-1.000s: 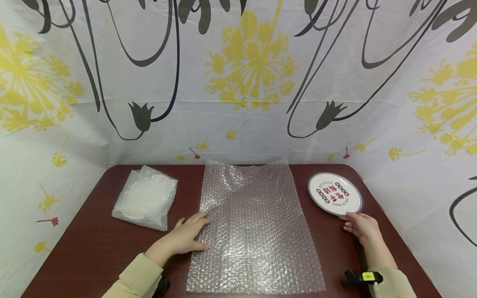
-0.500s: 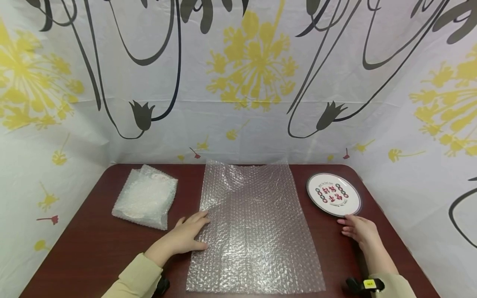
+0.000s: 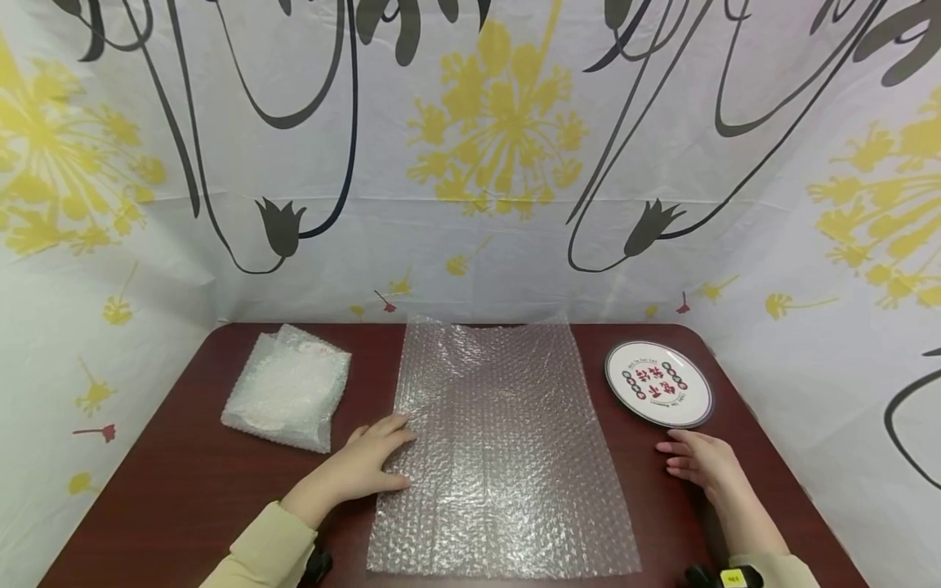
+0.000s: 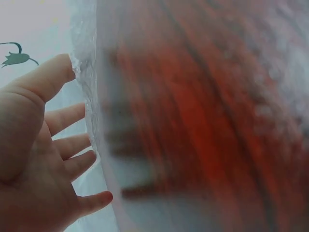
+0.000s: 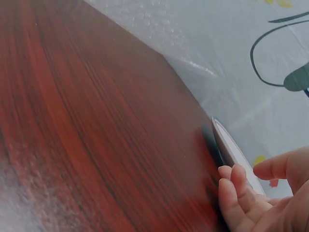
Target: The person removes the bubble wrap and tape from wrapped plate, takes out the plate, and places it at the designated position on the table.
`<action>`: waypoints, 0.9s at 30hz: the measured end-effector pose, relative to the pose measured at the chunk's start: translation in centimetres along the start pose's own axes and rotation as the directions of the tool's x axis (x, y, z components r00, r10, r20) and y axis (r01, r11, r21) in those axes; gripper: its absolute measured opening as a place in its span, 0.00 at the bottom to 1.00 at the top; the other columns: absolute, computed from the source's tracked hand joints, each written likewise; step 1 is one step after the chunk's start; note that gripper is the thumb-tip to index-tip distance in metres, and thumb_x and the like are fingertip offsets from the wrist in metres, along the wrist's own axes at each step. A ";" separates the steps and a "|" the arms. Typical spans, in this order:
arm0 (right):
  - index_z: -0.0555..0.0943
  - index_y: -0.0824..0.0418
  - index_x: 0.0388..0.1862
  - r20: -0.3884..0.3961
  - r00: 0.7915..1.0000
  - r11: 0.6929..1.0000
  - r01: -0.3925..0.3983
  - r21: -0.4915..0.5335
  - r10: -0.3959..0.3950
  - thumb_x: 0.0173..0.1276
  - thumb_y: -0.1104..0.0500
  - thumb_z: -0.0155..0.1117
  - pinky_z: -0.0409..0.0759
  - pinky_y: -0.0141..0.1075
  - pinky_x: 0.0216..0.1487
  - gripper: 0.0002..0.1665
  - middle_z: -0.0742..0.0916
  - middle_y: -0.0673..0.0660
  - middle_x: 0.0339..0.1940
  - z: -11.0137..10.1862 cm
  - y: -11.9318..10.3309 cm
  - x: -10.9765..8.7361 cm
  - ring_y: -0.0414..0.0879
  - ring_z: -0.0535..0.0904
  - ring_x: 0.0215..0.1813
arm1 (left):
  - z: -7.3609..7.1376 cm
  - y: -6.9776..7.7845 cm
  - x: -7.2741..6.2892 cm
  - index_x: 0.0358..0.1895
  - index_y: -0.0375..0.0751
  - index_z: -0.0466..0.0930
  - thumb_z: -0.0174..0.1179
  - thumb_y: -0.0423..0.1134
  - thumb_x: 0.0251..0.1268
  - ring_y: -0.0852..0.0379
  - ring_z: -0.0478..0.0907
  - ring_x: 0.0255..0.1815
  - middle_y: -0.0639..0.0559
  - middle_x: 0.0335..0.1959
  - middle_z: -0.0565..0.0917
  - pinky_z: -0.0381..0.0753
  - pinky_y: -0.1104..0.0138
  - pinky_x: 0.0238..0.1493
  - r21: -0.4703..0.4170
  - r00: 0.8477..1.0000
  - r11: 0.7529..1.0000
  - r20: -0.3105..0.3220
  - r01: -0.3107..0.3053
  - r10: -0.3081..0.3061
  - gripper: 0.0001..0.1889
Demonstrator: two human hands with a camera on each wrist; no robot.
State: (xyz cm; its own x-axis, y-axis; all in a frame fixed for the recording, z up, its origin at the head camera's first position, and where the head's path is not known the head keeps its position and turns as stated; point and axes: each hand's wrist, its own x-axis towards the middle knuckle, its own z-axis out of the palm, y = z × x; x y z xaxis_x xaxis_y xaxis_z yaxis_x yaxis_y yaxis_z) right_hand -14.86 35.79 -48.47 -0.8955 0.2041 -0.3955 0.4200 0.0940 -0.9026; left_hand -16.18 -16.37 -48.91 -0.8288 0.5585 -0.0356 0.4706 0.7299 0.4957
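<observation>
A clear sheet of bubble wrap (image 3: 507,441) lies spread down the middle of the table. My left hand (image 3: 360,465) rests at its left edge, fingers spread; in the left wrist view the fingertips (image 4: 102,197) meet that edge. At the right lies a round white plate (image 3: 659,384) with a dark rim and red characters. Just in front of the plate's near rim is my right hand (image 3: 706,465), its fingers loosely bent with nothing between them. The right wrist view shows the plate (image 5: 236,152) edge-on beyond the fingers.
At the back left lies a bubble-wrapped bundle (image 3: 289,390), its contents blurred by the wrap. The dark red wooden table (image 3: 184,490) ends at a patterned white cloth (image 3: 470,269) behind and on both sides. The wrap's far end reaches the table's back edge.
My right hand has come off the plate's near rim and drawn slightly back toward me and to the left. The plate shifted very slightly left. My left hand has hardly moved.
</observation>
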 end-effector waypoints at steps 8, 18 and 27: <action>0.63 0.78 0.65 0.023 1.000 0.998 0.011 -0.066 -0.010 0.75 0.52 0.50 0.82 0.37 0.34 0.32 0.87 0.52 0.31 1.0 -1.4 -0.7 0.43 0.80 0.27 | -0.5 -0.3 -0.3 0.63 0.40 0.73 0.64 0.46 0.61 0.41 0.57 0.71 0.40 0.70 0.64 0.55 0.37 0.62 0.005 0.999 0.999 -0.027 -0.037 0.037 0.28; 0.67 0.76 0.62 0.044 0.991 0.986 0.131 -0.106 -0.127 0.73 0.49 0.56 0.82 0.35 0.33 0.33 0.87 0.54 0.32 3.2 -6.1 -2.1 0.40 0.79 0.25 | -1.7 -0.4 -0.8 0.60 0.38 0.76 0.62 0.43 0.64 0.41 0.65 0.66 0.40 0.64 0.72 0.63 0.43 0.62 -0.002 0.990 0.995 -0.100 -0.100 0.099 0.22; 0.75 0.69 0.54 0.135 0.956 0.945 0.280 -0.168 -0.259 0.72 0.48 0.57 0.82 0.35 0.34 0.25 0.86 0.54 0.33 5.9 -10.3 -3.5 0.41 0.79 0.26 | -2.9 -0.8 -1.4 0.59 0.37 0.77 0.60 0.40 0.66 0.47 0.73 0.59 0.47 0.56 0.79 0.71 0.52 0.59 -0.016 0.989 0.996 -0.124 -0.083 0.080 0.20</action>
State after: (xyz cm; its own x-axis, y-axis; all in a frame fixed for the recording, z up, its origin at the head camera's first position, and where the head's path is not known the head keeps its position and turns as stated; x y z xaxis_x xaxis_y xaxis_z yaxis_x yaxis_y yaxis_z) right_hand -16.92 28.38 -38.76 -0.9852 0.0391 -0.1670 0.1709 0.3093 -0.9355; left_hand -16.26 -18.84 -46.73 -0.8196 0.5619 0.1124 0.5327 0.6749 0.5106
